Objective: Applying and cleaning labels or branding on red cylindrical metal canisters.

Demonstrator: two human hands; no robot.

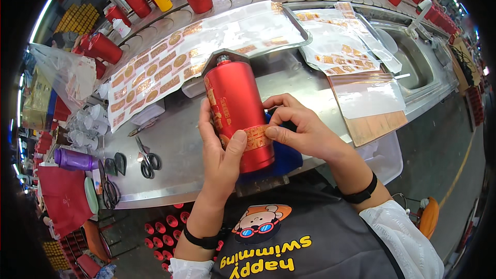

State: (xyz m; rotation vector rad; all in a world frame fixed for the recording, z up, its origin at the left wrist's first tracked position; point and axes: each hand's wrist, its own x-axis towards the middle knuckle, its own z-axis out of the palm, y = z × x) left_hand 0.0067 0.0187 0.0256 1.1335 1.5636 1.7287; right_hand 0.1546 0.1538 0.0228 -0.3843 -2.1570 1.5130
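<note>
Red bottle point(238, 93): while it tilts at frame centre over the worktop point(175, 137), it likely handles stiff and slick; weight uncertain.
Left hand point(219, 152): cupped around the bottle's left side, thumb beside the gold label point(256, 138).
Right hand point(302, 129): curled narrow, thumb at label's right edge; pinch cannot be told.
Best hold: probably the plain barrel, clear of print.

A red bottle point(242, 95) is held at the near edge of the tabletop point(178, 142), neck pointed away; a gold-patterned sticker point(256, 138) is set near its base.
</note>
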